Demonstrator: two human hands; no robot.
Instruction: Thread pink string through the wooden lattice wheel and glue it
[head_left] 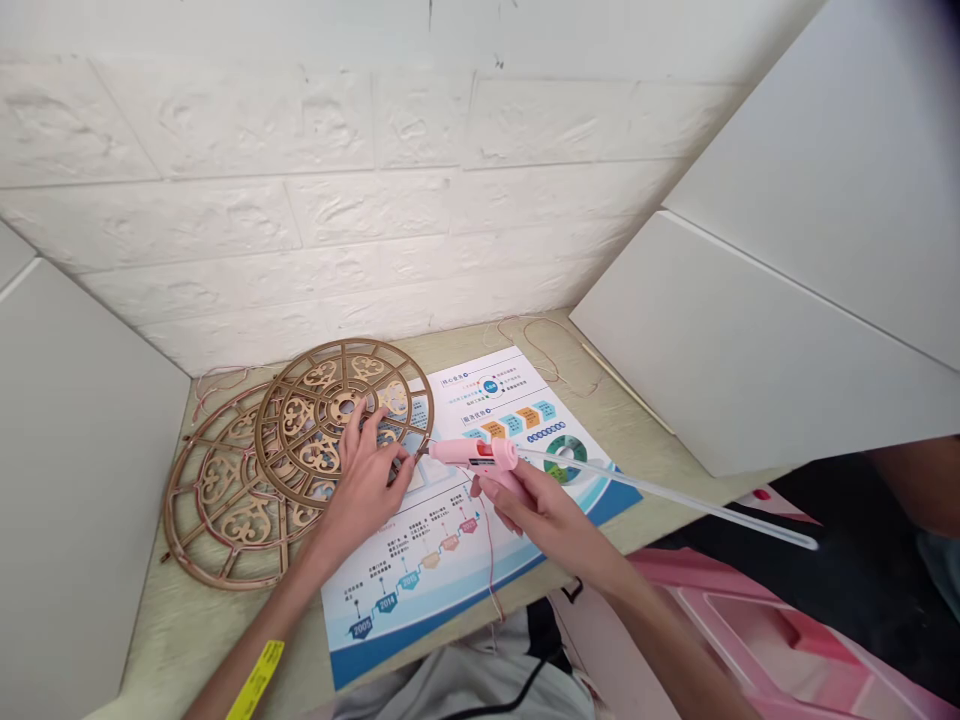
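My left hand (364, 480) grips the edge of an upper bronze-coloured filigree wheel (322, 382), which overlaps a matching lower wheel (221, 490). My right hand (536, 510) is closed around a pink hot glue gun (480, 458). Its nozzle points at the upper wheel's rim, close to my left fingers. A long, thin glue stick (667, 496) runs from the back of the gun to the right. Both wheels lie partly on a printed timeline poster (442, 570). Red thread (487, 550) trails across the poster below the gun.
A white brick-textured wall (375, 210) rises behind the pale wooden tabletop (187, 640), with white panels (75, 480) at both sides. Loose thread (540, 350) and a thin wooden stick (626, 390) lie at the back right. A pink plastic object (750, 630) sits below the table's right edge.
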